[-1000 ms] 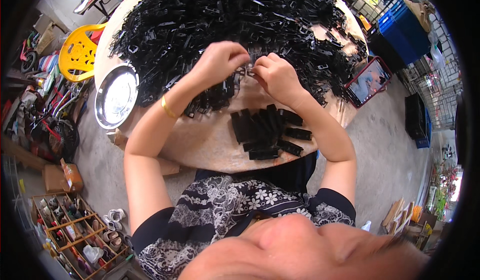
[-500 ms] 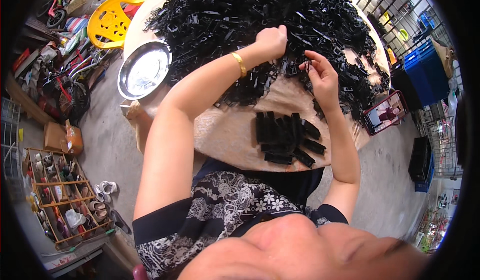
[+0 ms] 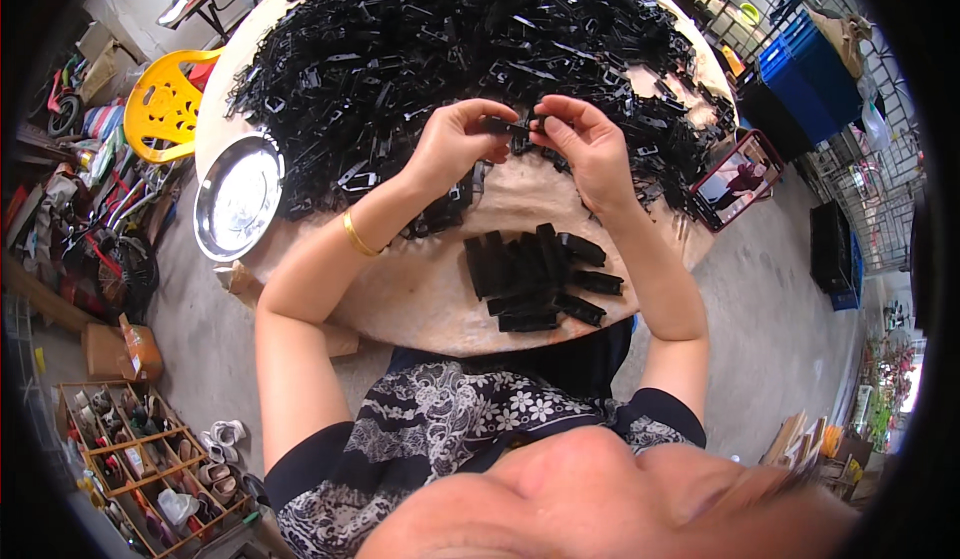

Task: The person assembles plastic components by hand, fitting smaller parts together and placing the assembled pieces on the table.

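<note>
My left hand (image 3: 452, 145) pinches a small black plastic part (image 3: 500, 127), held level above the near edge of a big heap. Facing it, my right hand (image 3: 585, 149) has thumb and fingers closed on another small dark piece (image 3: 537, 122). The two pieces meet or nearly meet between my fingertips; I cannot tell whether they are joined. Loose black plastic parts (image 3: 440, 39) cover most of the round table (image 3: 400, 304). Closer to me lies a small group of black blocks (image 3: 530, 274), set side by side and fanned out.
A shiny metal plate (image 3: 240, 194) sits at the table's left edge, with a yellow plastic chair (image 3: 165, 104) beyond. A phone (image 3: 737, 181) leans at the right edge. Blue crates (image 3: 805, 79) stand behind it. Shoes fill a wooden rack (image 3: 150, 469) at lower left.
Both hands have come together in front of the heap. My left hand drew back from the pile and now holds a black part. The whole view has shifted slightly.
</note>
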A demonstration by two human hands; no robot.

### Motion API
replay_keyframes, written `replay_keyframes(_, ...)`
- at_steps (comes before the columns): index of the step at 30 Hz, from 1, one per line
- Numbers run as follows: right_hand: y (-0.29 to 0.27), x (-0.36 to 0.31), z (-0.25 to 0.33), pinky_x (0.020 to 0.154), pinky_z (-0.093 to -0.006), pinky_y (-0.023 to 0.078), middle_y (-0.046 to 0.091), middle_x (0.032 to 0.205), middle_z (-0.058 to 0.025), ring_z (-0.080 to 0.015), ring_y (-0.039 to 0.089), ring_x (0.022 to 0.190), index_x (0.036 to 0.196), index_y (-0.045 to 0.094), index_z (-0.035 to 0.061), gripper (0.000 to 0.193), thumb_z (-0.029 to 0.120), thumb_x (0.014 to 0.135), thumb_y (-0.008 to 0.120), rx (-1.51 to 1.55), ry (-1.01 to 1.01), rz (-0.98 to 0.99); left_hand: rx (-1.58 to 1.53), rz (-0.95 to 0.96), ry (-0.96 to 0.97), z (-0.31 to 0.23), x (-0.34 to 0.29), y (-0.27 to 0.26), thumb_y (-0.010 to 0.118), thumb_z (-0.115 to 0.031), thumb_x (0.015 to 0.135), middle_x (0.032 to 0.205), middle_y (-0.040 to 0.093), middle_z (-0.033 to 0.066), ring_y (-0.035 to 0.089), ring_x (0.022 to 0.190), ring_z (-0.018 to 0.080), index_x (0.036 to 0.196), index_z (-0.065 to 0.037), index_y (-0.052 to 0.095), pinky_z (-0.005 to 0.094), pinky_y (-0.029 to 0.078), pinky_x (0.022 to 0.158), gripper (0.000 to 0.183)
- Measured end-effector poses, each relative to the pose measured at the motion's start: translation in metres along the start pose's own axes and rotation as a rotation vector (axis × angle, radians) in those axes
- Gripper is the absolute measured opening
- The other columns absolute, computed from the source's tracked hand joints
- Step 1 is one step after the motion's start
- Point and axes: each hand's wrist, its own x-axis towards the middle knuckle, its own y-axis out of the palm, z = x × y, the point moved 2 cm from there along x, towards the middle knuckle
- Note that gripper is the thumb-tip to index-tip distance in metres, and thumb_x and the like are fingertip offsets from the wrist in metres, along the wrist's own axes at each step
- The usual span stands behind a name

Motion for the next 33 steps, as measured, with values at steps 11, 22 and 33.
replay_keyframes(11,0.011,-0.011,0.003,0.072,-0.0231,0.052,0.064,0.098,-0.0108,-0.0131,0.063,0.084,0.106,0.059,-0.0048,0.031,-0.001,0.077,0.068,-0.418,-0.340,0.069,0.176,-0.118,0.173,-0.006,-0.012,0.008,0.056,0.009,0.081,0.087,0.065,0.0069,0.061,0.080,0.0097,0.105,0.002,0.059,0.0226,0.052,0.073,0.025)
replay_keyframes(22,0.012,-0.012,0.020,0.058,-0.0221,0.049,0.066,0.087,-0.0096,-0.0107,0.060,0.069,0.092,0.066,-0.0002,0.024,0.009,0.071,0.075,-0.805,-0.461,0.095,0.528,-0.214,0.302,-0.009,-0.021,0.009,0.053,0.010,0.081,0.083,0.065,0.0049,0.061,0.073,0.0065,0.101,0.001,0.058,0.0202,0.049,0.067,0.023)
replay_keyframes(33,0.017,-0.013,0.023,0.063,-0.0286,0.049,0.067,0.087,-0.0059,-0.0206,0.055,0.071,0.088,0.068,0.0040,0.024,0.010,0.066,0.074,-1.115,-0.899,0.162,-0.219,0.125,-0.040,-0.012,-0.027,0.013,0.045,-0.001,0.089,0.116,0.054,0.0138,0.058,0.100,0.0178,0.128,0.006,0.040,0.0318,0.048,0.093,0.040)
